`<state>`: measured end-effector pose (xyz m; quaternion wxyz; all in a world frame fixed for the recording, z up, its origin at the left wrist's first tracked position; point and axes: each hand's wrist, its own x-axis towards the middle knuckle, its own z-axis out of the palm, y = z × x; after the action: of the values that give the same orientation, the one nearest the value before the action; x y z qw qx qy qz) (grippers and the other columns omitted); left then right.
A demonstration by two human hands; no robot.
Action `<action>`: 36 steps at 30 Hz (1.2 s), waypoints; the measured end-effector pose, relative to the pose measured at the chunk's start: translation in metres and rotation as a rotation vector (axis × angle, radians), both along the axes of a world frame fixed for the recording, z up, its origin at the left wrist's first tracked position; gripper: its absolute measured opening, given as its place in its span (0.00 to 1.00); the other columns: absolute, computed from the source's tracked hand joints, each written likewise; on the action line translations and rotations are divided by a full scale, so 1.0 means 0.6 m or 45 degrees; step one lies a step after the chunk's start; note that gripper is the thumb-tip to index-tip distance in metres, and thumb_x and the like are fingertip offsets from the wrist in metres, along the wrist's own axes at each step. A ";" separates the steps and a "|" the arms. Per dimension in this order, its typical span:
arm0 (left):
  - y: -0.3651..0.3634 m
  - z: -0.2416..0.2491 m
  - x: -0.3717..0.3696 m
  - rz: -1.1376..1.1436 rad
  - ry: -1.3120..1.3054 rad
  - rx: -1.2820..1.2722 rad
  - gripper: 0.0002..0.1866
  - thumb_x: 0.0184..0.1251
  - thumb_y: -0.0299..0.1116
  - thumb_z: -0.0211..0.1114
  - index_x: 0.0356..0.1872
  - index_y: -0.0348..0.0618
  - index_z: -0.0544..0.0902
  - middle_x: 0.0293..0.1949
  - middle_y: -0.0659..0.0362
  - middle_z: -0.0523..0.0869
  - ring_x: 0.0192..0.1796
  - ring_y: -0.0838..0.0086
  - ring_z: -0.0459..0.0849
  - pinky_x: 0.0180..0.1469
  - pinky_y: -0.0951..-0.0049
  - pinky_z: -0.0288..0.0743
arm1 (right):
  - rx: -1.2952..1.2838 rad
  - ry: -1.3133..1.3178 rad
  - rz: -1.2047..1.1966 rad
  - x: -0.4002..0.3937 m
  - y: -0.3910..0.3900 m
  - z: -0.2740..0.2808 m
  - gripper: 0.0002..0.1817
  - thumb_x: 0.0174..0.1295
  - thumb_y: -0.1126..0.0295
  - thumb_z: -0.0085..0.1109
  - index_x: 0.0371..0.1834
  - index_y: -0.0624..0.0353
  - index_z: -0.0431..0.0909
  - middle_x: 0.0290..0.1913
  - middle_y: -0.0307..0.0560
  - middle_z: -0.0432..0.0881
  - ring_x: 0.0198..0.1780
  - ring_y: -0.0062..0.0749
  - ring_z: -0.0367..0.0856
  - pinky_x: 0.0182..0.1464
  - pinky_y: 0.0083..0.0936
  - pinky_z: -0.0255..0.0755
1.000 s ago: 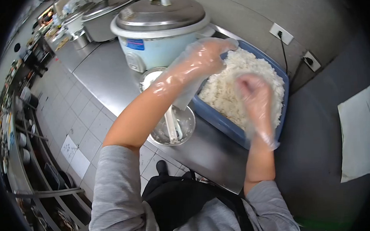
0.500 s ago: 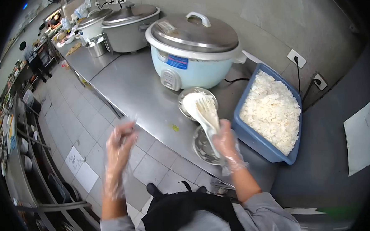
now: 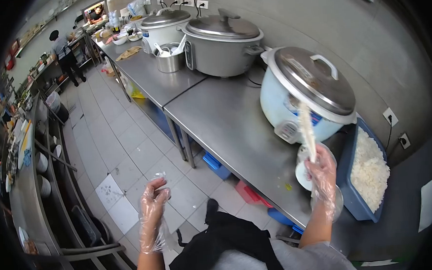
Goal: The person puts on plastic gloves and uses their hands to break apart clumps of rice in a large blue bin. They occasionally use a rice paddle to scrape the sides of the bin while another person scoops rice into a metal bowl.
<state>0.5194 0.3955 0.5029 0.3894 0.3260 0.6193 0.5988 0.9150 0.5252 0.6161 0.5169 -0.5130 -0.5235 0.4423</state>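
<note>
My right hand (image 3: 322,171), in a clear plastic glove, is closed around the handle of a rice paddle (image 3: 306,125). The paddle points up, edge-on and crusted with rice, and overlaps the front of a light blue rice cooker (image 3: 292,94). A white rounded piece (image 3: 303,176) shows beside my fingers, over the metal bowls (image 3: 334,207) that my hand and wrist partly cover. Just to the right stands a blue tub (image 3: 348,189) heaped with cooked rice (image 3: 369,168). My left hand (image 3: 153,202), gloved too, hangs over the floor with loosely bent fingers and nothing in it.
Along the steel counter (image 3: 209,106) sit a grey rice cooker (image 3: 221,49), a white one (image 3: 163,23) and a metal pot (image 3: 169,64) with white utensils. Shelving (image 3: 78,201) runs down the left. A person (image 3: 65,57) stands at the far end of the aisle.
The view has swung left, showing more counter and aisle. My right hand has tipped the paddle from lying over the bowl to upright. My left hand stays off the counter.
</note>
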 end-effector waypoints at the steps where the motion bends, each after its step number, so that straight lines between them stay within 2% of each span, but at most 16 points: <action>1: 0.018 0.003 -0.016 0.004 -0.015 0.026 0.20 0.60 0.27 0.63 0.54 0.37 0.75 0.50 0.53 0.81 0.43 0.74 0.80 0.48 0.71 0.76 | -0.047 0.133 0.138 -0.052 0.022 0.014 0.30 0.50 0.82 0.61 0.61 0.63 0.69 0.40 0.42 0.78 0.28 0.15 0.71 0.25 0.13 0.65; 3: 0.056 0.004 -0.052 0.022 -0.043 0.085 0.20 0.60 0.27 0.63 0.54 0.36 0.75 0.50 0.53 0.81 0.43 0.74 0.79 0.48 0.71 0.76 | 0.025 0.041 0.262 -0.132 0.098 -0.008 0.30 0.50 0.82 0.63 0.61 0.65 0.69 0.41 0.42 0.78 0.35 0.22 0.75 0.33 0.19 0.71; 6: 0.092 -0.012 -0.127 0.123 -0.018 0.075 0.21 0.60 0.27 0.63 0.55 0.36 0.75 0.52 0.51 0.80 0.43 0.72 0.80 0.47 0.70 0.78 | 0.181 -0.134 0.413 -0.262 0.245 -0.029 0.29 0.51 0.80 0.64 0.61 0.66 0.70 0.42 0.40 0.78 0.43 0.29 0.77 0.43 0.28 0.73; 9: 0.117 -0.038 -0.211 0.291 -0.057 -0.011 0.22 0.60 0.27 0.63 0.57 0.37 0.73 0.55 0.49 0.77 0.50 0.68 0.79 0.47 0.66 0.81 | 0.457 -0.254 0.450 -0.392 0.422 -0.044 0.28 0.52 0.79 0.62 0.60 0.63 0.70 0.44 0.48 0.82 0.46 0.42 0.81 0.49 0.37 0.74; 12: 0.131 -0.053 -0.285 0.445 -0.047 -0.031 0.25 0.61 0.26 0.63 0.60 0.39 0.71 0.58 0.48 0.74 0.58 0.64 0.76 0.49 0.63 0.81 | 0.942 -1.118 0.217 -0.510 0.570 0.009 0.30 0.53 0.78 0.62 0.62 0.62 0.69 0.49 0.57 0.81 0.47 0.49 0.81 0.50 0.37 0.74; 13: 0.136 -0.052 -0.301 0.503 -0.065 -0.042 0.24 0.61 0.26 0.63 0.60 0.39 0.71 0.57 0.48 0.74 0.58 0.65 0.76 0.49 0.63 0.81 | 0.872 -1.099 0.177 -0.557 0.603 0.024 0.29 0.52 0.76 0.62 0.62 0.58 0.71 0.53 0.61 0.78 0.55 0.59 0.75 0.59 0.44 0.68; 14: 0.142 -0.051 -0.315 0.559 -0.087 -0.054 0.24 0.61 0.26 0.62 0.60 0.39 0.71 0.57 0.48 0.75 0.57 0.65 0.75 0.49 0.63 0.81 | 0.868 -1.183 0.153 -0.603 0.650 0.030 0.29 0.53 0.75 0.61 0.62 0.54 0.72 0.53 0.58 0.79 0.53 0.58 0.77 0.58 0.44 0.70; 15: 0.147 -0.053 -0.328 0.616 -0.113 -0.065 0.24 0.61 0.26 0.62 0.60 0.39 0.71 0.56 0.48 0.75 0.57 0.65 0.75 0.49 0.63 0.81 | 1.057 -1.311 0.163 -0.635 0.709 0.022 0.24 0.57 0.74 0.57 0.60 0.54 0.73 0.50 0.57 0.81 0.50 0.58 0.78 0.55 0.46 0.72; 17: 0.158 -0.067 -0.352 0.682 -0.168 -0.128 0.25 0.61 0.26 0.62 0.61 0.40 0.70 0.55 0.48 0.76 0.52 0.67 0.78 0.46 0.64 0.81 | 1.148 -1.535 0.178 -0.712 0.760 0.050 0.19 0.60 0.72 0.53 0.56 0.56 0.75 0.41 0.53 0.83 0.43 0.51 0.82 0.48 0.47 0.75; 20: 0.180 -0.103 -0.399 0.742 -0.256 -0.176 0.26 0.60 0.26 0.62 0.61 0.40 0.69 0.53 0.49 0.77 0.46 0.70 0.80 0.44 0.66 0.81 | 1.602 -2.164 -0.021 -0.836 0.871 0.044 0.15 0.61 0.70 0.51 0.51 0.57 0.77 0.31 0.49 0.82 0.34 0.42 0.83 0.35 0.43 0.76; 23: 0.233 -0.121 -0.473 0.698 -0.285 -0.238 0.26 0.59 0.25 0.63 0.60 0.39 0.70 0.52 0.49 0.77 0.46 0.70 0.80 0.43 0.66 0.81 | 1.835 -2.101 -0.102 -0.915 0.967 0.009 0.05 0.50 0.68 0.57 0.28 0.52 0.82 0.23 0.42 0.78 0.30 0.35 0.81 0.33 0.32 0.73; 24: 0.257 -0.127 -0.507 0.638 -0.247 -0.252 0.28 0.57 0.33 0.67 0.60 0.43 0.71 0.52 0.54 0.77 0.45 0.70 0.80 0.43 0.66 0.81 | 2.071 -2.140 -0.195 -0.931 0.986 0.006 0.04 0.47 0.68 0.58 0.25 0.52 0.82 0.23 0.43 0.79 0.31 0.37 0.81 0.34 0.35 0.73; 27: 0.339 -0.121 -0.620 0.508 -0.119 -0.256 0.27 0.57 0.32 0.66 0.59 0.42 0.72 0.51 0.53 0.78 0.46 0.70 0.80 0.43 0.66 0.81 | 1.928 -2.248 0.120 -0.979 1.024 0.001 0.05 0.47 0.66 0.59 0.22 0.52 0.82 0.25 0.44 0.79 0.32 0.39 0.81 0.37 0.37 0.74; 28: 0.371 -0.110 -0.652 0.498 -0.067 -0.266 0.26 0.57 0.31 0.65 0.59 0.40 0.72 0.51 0.51 0.79 0.47 0.69 0.80 0.43 0.67 0.81 | 1.869 -2.094 0.427 -0.998 1.062 -0.014 0.06 0.48 0.64 0.59 0.20 0.51 0.81 0.26 0.45 0.80 0.33 0.41 0.81 0.40 0.39 0.74; 31: 0.467 -0.091 -0.740 0.401 0.024 -0.256 0.24 0.58 0.30 0.64 0.57 0.38 0.74 0.50 0.50 0.80 0.47 0.69 0.81 0.44 0.69 0.80 | 2.006 -1.872 0.528 -1.028 1.118 -0.060 0.07 0.49 0.62 0.59 0.25 0.52 0.80 0.29 0.46 0.80 0.36 0.43 0.81 0.42 0.41 0.74; 36: 0.621 -0.076 -0.799 0.109 0.049 -0.195 0.22 0.60 0.27 0.64 0.57 0.38 0.75 0.49 0.52 0.82 0.44 0.73 0.80 0.45 0.74 0.77 | 1.848 -2.258 0.527 -1.065 1.084 -0.060 0.14 0.52 0.68 0.55 0.42 0.59 0.78 0.40 0.48 0.80 0.46 0.42 0.79 0.59 0.43 0.69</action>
<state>0.0402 0.7679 0.4570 0.3753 0.2797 0.6841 0.5594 0.2760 1.1755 0.5799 0.0596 -0.1310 -0.9054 -0.3994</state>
